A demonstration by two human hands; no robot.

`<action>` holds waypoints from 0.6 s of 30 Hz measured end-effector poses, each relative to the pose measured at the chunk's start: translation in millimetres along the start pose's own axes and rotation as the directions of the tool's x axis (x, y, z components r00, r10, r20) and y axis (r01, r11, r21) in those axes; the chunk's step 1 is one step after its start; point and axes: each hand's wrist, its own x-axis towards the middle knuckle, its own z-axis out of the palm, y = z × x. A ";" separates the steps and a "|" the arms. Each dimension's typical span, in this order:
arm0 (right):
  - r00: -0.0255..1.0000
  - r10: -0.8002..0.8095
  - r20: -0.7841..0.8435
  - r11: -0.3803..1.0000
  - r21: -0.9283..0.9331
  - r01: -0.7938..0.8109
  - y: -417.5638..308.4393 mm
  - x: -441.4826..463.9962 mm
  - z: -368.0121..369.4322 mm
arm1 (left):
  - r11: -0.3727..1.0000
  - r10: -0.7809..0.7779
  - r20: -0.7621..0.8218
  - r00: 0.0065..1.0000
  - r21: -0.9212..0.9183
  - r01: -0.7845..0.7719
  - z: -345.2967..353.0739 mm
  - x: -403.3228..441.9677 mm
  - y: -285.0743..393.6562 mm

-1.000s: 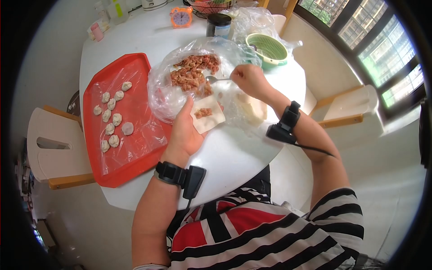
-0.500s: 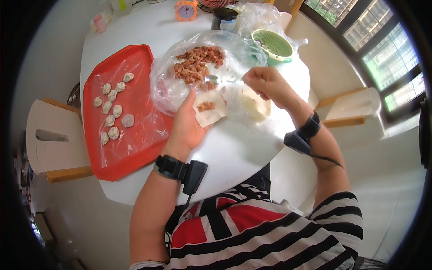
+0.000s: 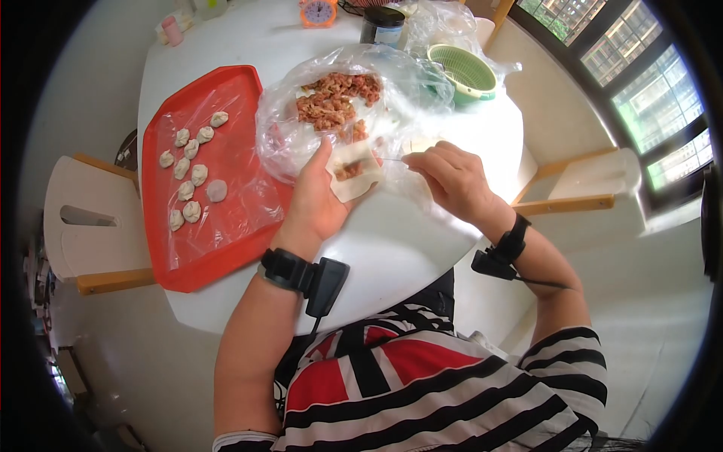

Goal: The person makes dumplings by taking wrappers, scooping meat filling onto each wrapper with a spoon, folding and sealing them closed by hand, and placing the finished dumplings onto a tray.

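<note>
A thin, pale dough wrapper [image 3: 349, 193] rests on the palm and fingers of my left hand [image 3: 316, 197], with the thumb along its edge. On the wrapper sits a small lump of meat filling [image 3: 349, 171]. My right hand [image 3: 454, 179] is closed around the handle of a spoon [image 3: 392, 159], which reaches toward the wrapper; its bowl is hard to make out. Just beyond my hands, chopped meat filling [image 3: 327, 105] lies in a spread clear plastic bag [image 3: 273, 139]. Pale wrappers [image 3: 423, 143] show partly behind my right hand.
On the left, a red tray [image 3: 162, 252] lined with plastic film holds several folded dumplings [image 3: 191, 212] and a pale round disc [image 3: 216, 190]. A green basket [image 3: 467, 71], a dark-lidded jar [image 3: 382, 29] and an orange clock [image 3: 318, 13] stand toward the back. Chairs flank the table.
My right hand has come down and closer with the spoon, from the meat in the bag to the wrapper. My left hand still supports the wrapper. The view has shifted slightly.
</note>
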 end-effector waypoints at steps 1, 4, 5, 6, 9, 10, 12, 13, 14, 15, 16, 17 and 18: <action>0.999 -0.030 -0.012 1.000 0.009 0.030 0.2 -1.3 1.2 | 1.000 0.003 0.001 1.000 0.002 -0.003 -1.0 0.4 -1.2; 0.998 0.032 -0.059 0.999 -0.010 -0.033 -8.8 -0.2 -7.6 | 0.994 -0.030 -0.033 0.999 -0.106 0.027 2.5 1.6 -2.1; 0.995 0.049 -0.089 0.999 0.013 -0.048 -7.9 -3.9 -7.2 | 0.990 -0.009 -0.048 0.999 -0.139 0.002 6.0 0.7 -4.7; 0.990 0.041 -0.135 0.998 0.051 -0.034 -3.1 -6.2 -2.9 | 0.991 0.002 -0.025 1.000 -0.137 -0.006 4.2 1.0 -7.9; 0.963 0.158 -0.217 0.982 0.136 -0.130 6.2 -6.6 4.9 | 0.996 0.038 0.095 0.995 -0.083 -0.030 -22.4 16.9 -16.8; 0.954 0.211 -0.211 0.971 0.156 -0.180 2.0 -4.9 3.5 | 0.996 0.046 0.038 0.998 -0.084 -0.042 -15.4 12.2 -14.1; 0.986 0.125 -0.108 0.985 0.134 -0.110 -1.3 -6.5 2.9 | 0.992 0.022 0.003 1.000 -0.123 -0.022 -13.3 13.1 -11.5; 0.995 0.059 -0.076 0.992 0.112 -0.050 -9.4 -7.7 0.4 | 0.988 -0.014 0.027 1.000 -0.152 0.018 -14.9 12.0 -13.7; 0.993 0.071 -0.090 0.984 0.167 -0.055 -13.7 -6.6 2.3 | 0.989 0.017 0.023 1.000 -0.146 -0.013 -18.0 12.9 -13.9; 0.975 0.166 -0.146 0.970 0.200 -0.135 -13.2 -8.8 7.3 | 0.989 0.008 0.033 0.999 -0.151 -0.003 -14.1 9.2 -12.2; 0.945 0.262 -0.196 0.948 0.236 -0.214 -10.4 -9.9 11.0 | 0.987 -0.003 0.045 0.999 -0.157 0.010 -10.0 6.7 -11.5; 0.923 0.286 -0.256 0.946 0.228 -0.230 -5.1 -5.0 12.7 | 0.983 -0.034 0.010 0.999 -0.183 0.035 -5.7 4.5 -9.7; 0.898 0.309 -0.313 0.943 0.227 -0.245 1.7 0.7 14.6 | 0.984 -0.004 0.004 1.000 -0.179 0.004 -6.5 5.0 -7.8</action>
